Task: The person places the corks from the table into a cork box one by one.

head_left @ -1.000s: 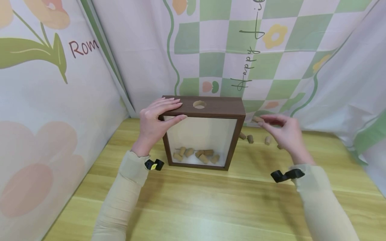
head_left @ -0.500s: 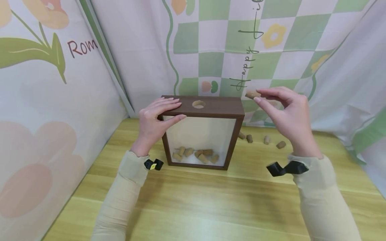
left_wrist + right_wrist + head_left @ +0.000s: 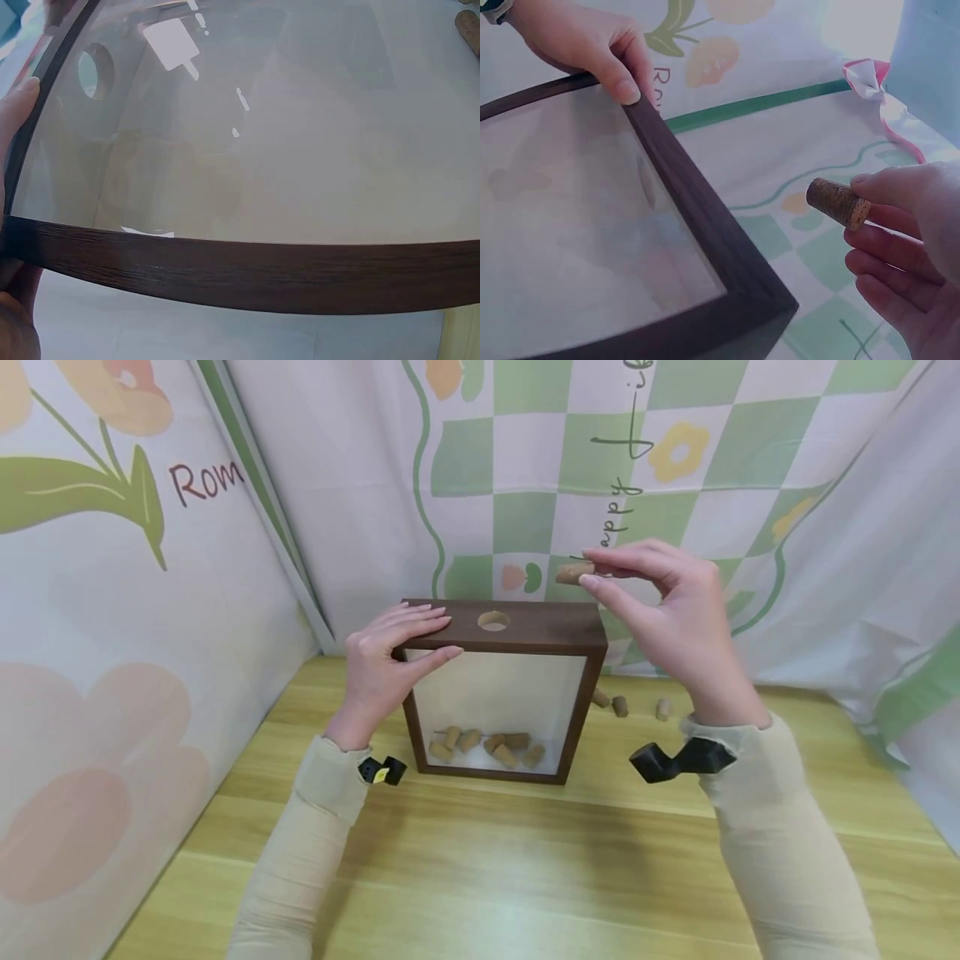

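Observation:
A dark brown wooden shadow box (image 3: 551,625) with a clear front and a round hole (image 3: 494,622) in its top stands upright on the table. My left hand (image 3: 390,664) holds its upper left corner, fingers across the top and thumb at the front edge. Between thumb and fingertips my right hand (image 3: 675,602) pinches a cork (image 3: 573,573), raised above the right part of the box top. The right wrist view shows this cork (image 3: 836,203) whole, tapered and speckled, apart from the frame. Several corks (image 3: 504,755) lie at the bottom inside the box.
Loose corks (image 3: 663,709) lie on the wooden table (image 3: 480,868) to the right of the box, one partly hidden behind it. A checkered curtain (image 3: 525,460) hangs close behind, and a flowered cloth wall (image 3: 187,610) stands at the left.
My right hand has lifted the cork from low at the right of the box, then moved it left above the box top. The left hand and the box have stayed in place.

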### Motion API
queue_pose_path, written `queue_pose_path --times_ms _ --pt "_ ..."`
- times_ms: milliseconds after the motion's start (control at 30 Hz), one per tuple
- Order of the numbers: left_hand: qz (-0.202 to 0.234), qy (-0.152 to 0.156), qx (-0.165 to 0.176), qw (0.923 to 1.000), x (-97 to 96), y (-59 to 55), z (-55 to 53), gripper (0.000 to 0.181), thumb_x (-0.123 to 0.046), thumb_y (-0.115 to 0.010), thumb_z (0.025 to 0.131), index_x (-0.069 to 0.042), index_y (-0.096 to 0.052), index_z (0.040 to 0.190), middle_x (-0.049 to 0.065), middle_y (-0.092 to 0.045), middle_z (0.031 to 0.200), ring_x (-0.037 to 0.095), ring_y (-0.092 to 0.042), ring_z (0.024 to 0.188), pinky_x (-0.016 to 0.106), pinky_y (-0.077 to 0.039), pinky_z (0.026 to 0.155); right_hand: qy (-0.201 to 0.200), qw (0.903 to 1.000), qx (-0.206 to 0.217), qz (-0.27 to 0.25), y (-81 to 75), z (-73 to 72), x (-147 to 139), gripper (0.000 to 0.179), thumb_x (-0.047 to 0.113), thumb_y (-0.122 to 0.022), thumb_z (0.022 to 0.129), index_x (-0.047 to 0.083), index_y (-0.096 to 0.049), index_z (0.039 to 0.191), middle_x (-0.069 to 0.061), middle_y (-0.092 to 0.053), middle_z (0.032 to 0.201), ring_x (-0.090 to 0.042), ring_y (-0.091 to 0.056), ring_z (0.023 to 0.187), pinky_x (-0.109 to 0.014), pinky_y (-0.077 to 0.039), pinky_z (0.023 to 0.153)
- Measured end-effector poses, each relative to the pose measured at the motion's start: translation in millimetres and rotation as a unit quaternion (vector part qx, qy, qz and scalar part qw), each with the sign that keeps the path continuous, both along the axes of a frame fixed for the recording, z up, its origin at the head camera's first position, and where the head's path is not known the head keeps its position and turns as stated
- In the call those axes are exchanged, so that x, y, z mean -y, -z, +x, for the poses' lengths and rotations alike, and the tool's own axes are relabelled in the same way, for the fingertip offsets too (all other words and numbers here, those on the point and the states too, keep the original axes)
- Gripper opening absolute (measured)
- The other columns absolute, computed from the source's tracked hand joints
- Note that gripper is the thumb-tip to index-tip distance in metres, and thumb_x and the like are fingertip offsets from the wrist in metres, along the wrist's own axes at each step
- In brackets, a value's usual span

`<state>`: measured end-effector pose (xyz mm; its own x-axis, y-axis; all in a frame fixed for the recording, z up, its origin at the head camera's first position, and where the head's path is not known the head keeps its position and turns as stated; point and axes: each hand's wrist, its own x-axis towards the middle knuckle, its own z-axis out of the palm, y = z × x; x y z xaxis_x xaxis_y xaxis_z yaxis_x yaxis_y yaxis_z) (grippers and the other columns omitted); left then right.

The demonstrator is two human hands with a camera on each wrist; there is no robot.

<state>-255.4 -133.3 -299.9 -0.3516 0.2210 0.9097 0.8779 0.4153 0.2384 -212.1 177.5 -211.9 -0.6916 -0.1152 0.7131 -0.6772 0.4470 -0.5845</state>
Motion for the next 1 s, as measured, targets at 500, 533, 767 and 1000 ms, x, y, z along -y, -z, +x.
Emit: queue_pose_path --times_ms 500,533,767,1000 --pt "0.002 -0.001 0.002 1.0 -0.1 -0.4 1.0 0.04 -0.019 -0.093 0.076 -0.008 -0.08 0.112 0.004 -0.074 0.115 0.022 -0.068 0.113 0.039 -0.045 0.109 -0.029 0.9975 -0.018 0.061 -2.1 -9.8 36.1 0.023 0.016 -0.085 0.087 0.012 -0.08 0.11 0.007 -0.075 0.108 -0.008 -0.067 0.097 -0.025 -0.052 0.089" --pt "0.003 0.0 0.002 1.0 -0.2 -0.6 0.9 0.04 -0.019 -0.093 0.076 -0.008 -0.08 0.112 0.004 -0.074 0.115 0.022 -0.068 0.113 0.039 -0.045 0.109 -0.031 0.9972 -0.017 0.065 -1.6 -11.8 37.9 0.023 0.017 -0.084 0.088 0.012 -0.08 0.11 0.007 -0.075 0.109 -0.009 -0.067 0.097 -0.025 -0.053 0.088" --pt "0.001 0.002 0.006 1.0 0.9 -0.9 0.3 0.039 -0.018 -0.093 0.076 -0.008 -0.08 0.111 0.004 -0.074 0.115 0.021 -0.068 0.113 0.039 -0.046 0.109 -0.055 0.9929 0.001 0.105 7.0 -27.1 45.6 0.019 0.019 -0.083 0.089 0.012 -0.081 0.107 0.008 -0.075 0.106 -0.009 -0.068 0.097 -0.027 -0.056 0.087" --pt "0.005 0.0 0.01 0.9999 0.3 -0.1 0.2 0.041 -0.018 -0.094 0.074 -0.009 -0.081 0.111 0.001 -0.074 0.115 0.02 -0.068 0.113 0.038 -0.045 0.109 -0.052 0.9879 0.023 0.144 12.5 -29.8 47.4 0.026 0.026 -0.083 0.089 0.014 -0.08 0.112 0.002 -0.075 0.109 -0.013 -0.069 0.102 -0.033 -0.056 0.091"
